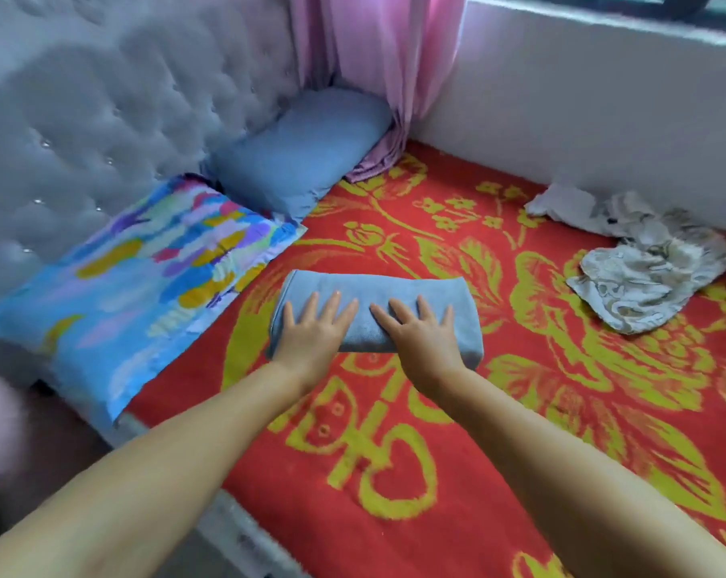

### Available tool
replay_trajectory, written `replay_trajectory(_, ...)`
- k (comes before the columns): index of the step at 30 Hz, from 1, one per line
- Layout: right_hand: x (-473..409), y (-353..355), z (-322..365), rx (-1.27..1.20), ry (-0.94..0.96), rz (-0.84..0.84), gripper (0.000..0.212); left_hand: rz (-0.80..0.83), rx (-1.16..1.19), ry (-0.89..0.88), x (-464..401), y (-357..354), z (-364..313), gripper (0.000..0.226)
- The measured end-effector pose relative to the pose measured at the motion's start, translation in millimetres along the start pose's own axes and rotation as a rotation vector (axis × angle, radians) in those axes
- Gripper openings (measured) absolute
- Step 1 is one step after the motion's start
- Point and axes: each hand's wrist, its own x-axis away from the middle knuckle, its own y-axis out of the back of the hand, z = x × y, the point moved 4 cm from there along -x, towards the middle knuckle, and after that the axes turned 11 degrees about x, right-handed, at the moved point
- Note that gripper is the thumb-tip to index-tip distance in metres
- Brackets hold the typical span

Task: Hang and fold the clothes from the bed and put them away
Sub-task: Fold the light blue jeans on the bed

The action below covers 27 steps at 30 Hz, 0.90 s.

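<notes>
**Blue cloth folded flat under two palms**

Blue and thick, the folded cloth (375, 312) lies as a neat oblong near the middle of the bed, on a red blanket (457, 431) patterned with yellow flowers. Its long sides run from nine to three o'clock; the far edge is a smooth rounded fold and the near edge sits just under the wrists.

Both hands rest flat on top of it. The left hand (311, 327) presses the nine o'clock half and the right hand (421, 331) the three o'clock half, each with fingers straight and spread, pointing toward twelve. Neither hand curls round anything. The two index fingers lie near each other with a strip of cloth showing between them.

At two o'clock, well apart from the folded cloth, a crumpled heap of pale patterned clothes (644, 260) lies close against the white wall (582, 98). Bare blanket stretches between heap and cloth, and more opens toward five and six o'clock.

At nine to ten o'clock a pillow with bright painted patches (136, 277) lies at the bed's head, its corner near the cloth but not touching. A plain blue pillow (298, 152) lies beyond it at eleven, against the grey tufted headboard (102, 110). A pink curtain (378, 64) hangs at twelve, its hem bunched on the blanket beside the blue pillow.
</notes>
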Motion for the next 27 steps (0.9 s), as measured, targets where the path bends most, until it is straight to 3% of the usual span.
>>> replay_trajectory(5, 2, 61, 126, 0.045, 0.325, -0.124, 0.071, -0.049, 0.046, 0.348, 124, 31, 92, 0.066)
replay_trajectory(8, 24, 86, 215, 0.062, 0.529, -0.158, 0.069, -0.043, 0.086, 0.562, 217, 35, 137, 0.074)
replay_trajectory(17, 164, 124, 482, 0.153, 1.088, -0.140, 0.081, -0.007, 0.137, 1.106, 524, 9, 206, 0.081)
replay_trajectory(21, 238, 124, 585, 0.191, 1.257, -0.129, 0.081, 0.028, 0.160, 1.268, 646, -16, 227, 0.070)
replay_trajectory(27, 332, 117, 721, 0.228, 1.392, -0.060, 0.074, 0.094, 0.210, 1.390, 796, -59, 266, 0.080)
